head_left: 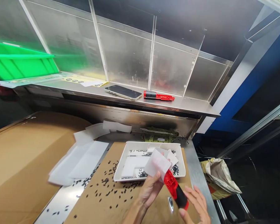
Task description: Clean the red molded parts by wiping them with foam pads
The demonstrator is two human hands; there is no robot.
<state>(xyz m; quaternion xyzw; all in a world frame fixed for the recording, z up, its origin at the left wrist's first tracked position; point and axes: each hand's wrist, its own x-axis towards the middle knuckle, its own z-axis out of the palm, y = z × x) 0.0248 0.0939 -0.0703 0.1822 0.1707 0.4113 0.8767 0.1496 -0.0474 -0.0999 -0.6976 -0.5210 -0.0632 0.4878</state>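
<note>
My left hand (151, 188) is closed on a small white translucent sheet (157, 163), with its thumb pressing on the near edge. The red and black plastic part (175, 188), shaped like a tool handle, slants down to the right from under that sheet. At its black lower end, my right hand (197, 205) grips it between thumb and fingers. Below both hands, a small shiny metal-looking piece (170, 203) lies on the cardboard (95, 202). Just beyond is a white tray (120, 171) holding white cards and many tiny black pieces.
Tiny black pieces (105, 180) are scattered over the cardboard. White sheets (84, 158) lie beside a large cardboard box (32, 155). On the metal shelf (189, 104) are a phone (123, 91), another red and black part (158, 95) and a green bin (23, 63). An open bag (220, 177) stands right.
</note>
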